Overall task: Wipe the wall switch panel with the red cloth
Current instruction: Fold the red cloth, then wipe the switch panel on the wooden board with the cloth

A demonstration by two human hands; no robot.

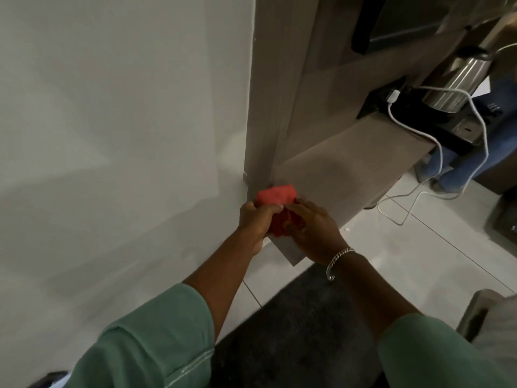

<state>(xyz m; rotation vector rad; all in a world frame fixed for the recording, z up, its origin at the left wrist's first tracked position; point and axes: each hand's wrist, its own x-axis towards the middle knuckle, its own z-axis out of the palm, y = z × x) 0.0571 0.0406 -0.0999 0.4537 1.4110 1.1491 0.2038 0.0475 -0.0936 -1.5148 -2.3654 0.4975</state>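
A bunched red cloth (275,196) is held between both hands just above the near corner of a wooden counter (341,169). My left hand (256,219) pinches its left side, fingers curled around the fabric. My right hand (310,222), with a silver bracelet on the wrist, grips the lower right part of the cloth. No wall switch panel shows in the head view; the white wall (112,121) on the left is bare.
A steel kettle (458,82) sits on a black base at the counter's far end. A white charger cable (436,141) hangs to the tiled floor. Another person's jeans-clad legs (475,158) stand beyond the counter. A dark mat (293,331) lies below me.
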